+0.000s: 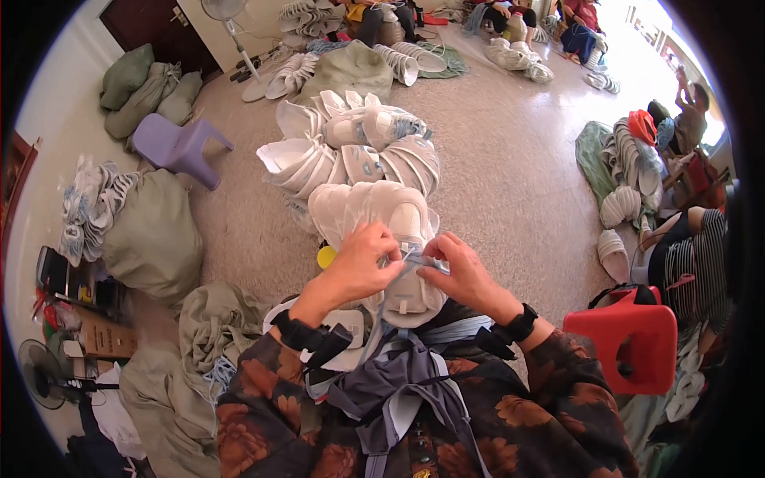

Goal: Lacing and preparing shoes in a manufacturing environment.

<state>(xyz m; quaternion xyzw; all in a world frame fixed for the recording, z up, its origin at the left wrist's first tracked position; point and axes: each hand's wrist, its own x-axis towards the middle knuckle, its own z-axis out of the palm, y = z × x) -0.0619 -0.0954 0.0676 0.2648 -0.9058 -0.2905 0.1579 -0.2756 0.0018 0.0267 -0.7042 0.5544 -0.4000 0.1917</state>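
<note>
The cream-white fabric shoe upper with pale grey-blue trim sits at the middle, just beyond the person's lap, its rounded toe pointing far and its tongue near. That direction probably keeps the lacing area open to both hands. The left hand pinches at the near side of the toe with thumb and fingertips, apparently on a thin light-blue flat lace; the right hand grasps a light-blue strand between thumb and forefinger, just beside the other. Holding it from both sides likely keeps it under control, though the fingers hide where it passes through.

Farther off, a heap of white padded shoe uppers lies on the grey speckled floor, nested into one another, presumably to save room and stay within reach. The red plastic stool stands to the right, well apart from the hands.

The upper looks soft and rounded, with a smooth toe panel, a pale padded tongue bearing a small loop, and a blue edge at its near end.
</note>
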